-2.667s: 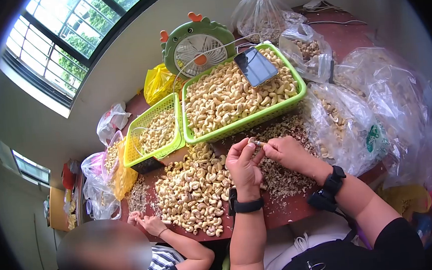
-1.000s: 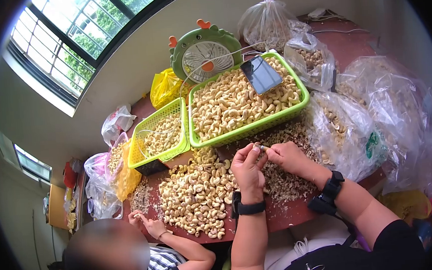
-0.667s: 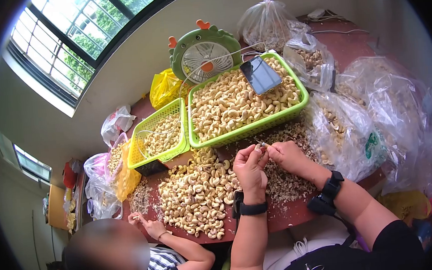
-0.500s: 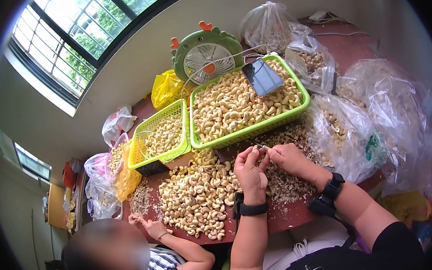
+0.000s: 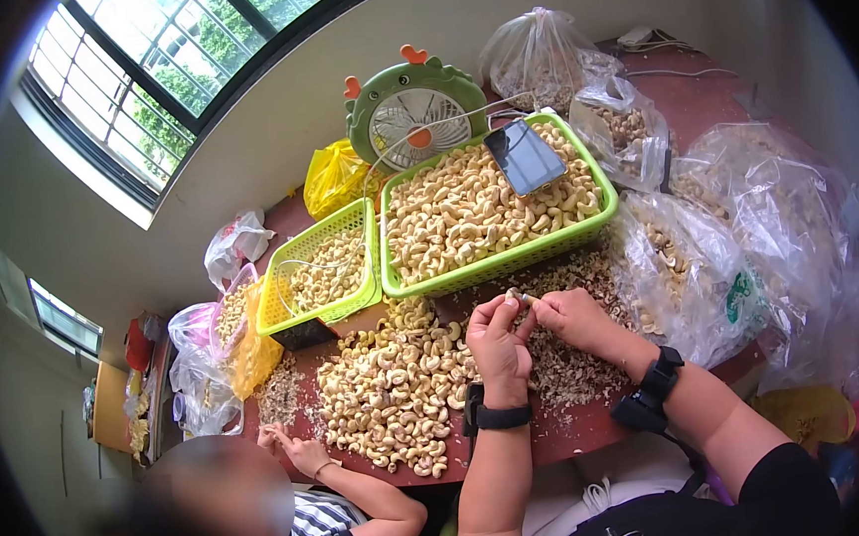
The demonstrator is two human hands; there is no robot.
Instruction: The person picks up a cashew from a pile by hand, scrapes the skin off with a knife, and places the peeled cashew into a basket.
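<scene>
Over the near edge of the red table, my left hand pinches a cashew nut between thumb and fingertips. Against it, my right hand grips a slim small tool; its tip is too small to make out. Both hands are close together, fingertips almost touching. Left of them lies a heap of loose cashews. Peeled skin scraps are spread beneath and beside my right hand. Just beyond, a large green basket is full of cashews, with a phone lying on top.
A smaller yellow-green basket holds more cashews. Behind stands a green fan, its cable crossing the baskets. Plastic bags crowd the right side; a yellow bag sits at the back. Another person's hand rests at the table edge, left.
My hands stay at nearly the same spot, with the fingers and small tool shifted slightly at the cashew. The other person's head has moved a little; the view has tilted slightly.
</scene>
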